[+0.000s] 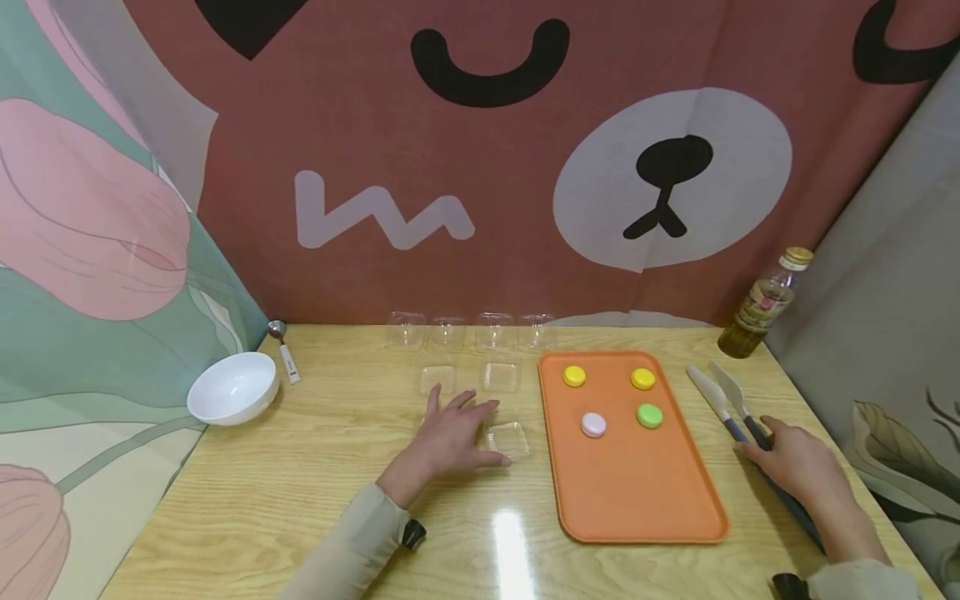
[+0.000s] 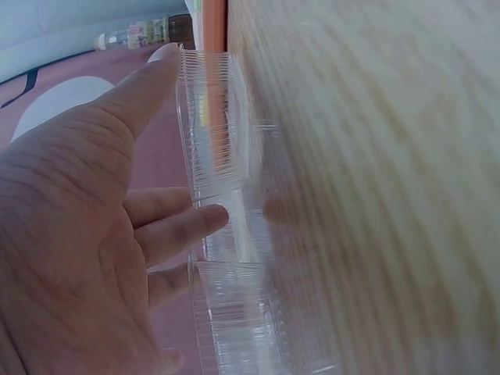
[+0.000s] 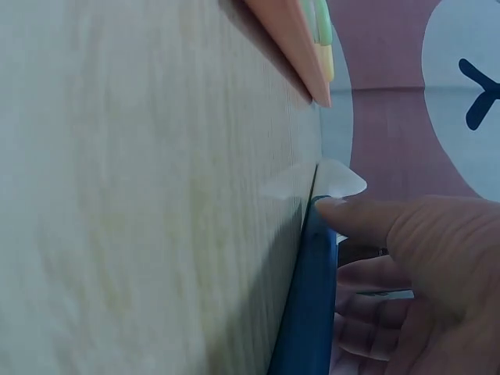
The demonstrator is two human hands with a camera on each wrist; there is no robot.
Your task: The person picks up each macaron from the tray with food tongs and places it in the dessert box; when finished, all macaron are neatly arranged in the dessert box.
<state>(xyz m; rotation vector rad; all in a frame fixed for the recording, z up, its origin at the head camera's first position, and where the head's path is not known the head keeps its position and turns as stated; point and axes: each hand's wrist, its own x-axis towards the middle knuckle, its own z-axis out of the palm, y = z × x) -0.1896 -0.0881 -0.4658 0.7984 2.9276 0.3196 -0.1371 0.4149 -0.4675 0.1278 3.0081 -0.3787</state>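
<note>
Right hand (image 1: pixel 806 471) by two knives (image 1: pixel 708 392), left hand (image 1: pixel 452 435) by perhaps eight tubs (image 1: pixel 507 440)

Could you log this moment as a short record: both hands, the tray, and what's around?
Left hand: fingers spread at a clear container
Right hand: at the handles of two knife-like utensils, thumb by a blue handle; firmness of grip unclear
Orange tray: two yellow pieces, one green piece, one pale piece
Far left: white bowl, spoon
Back right: bottle
Toward back edge: more clear containers
</note>
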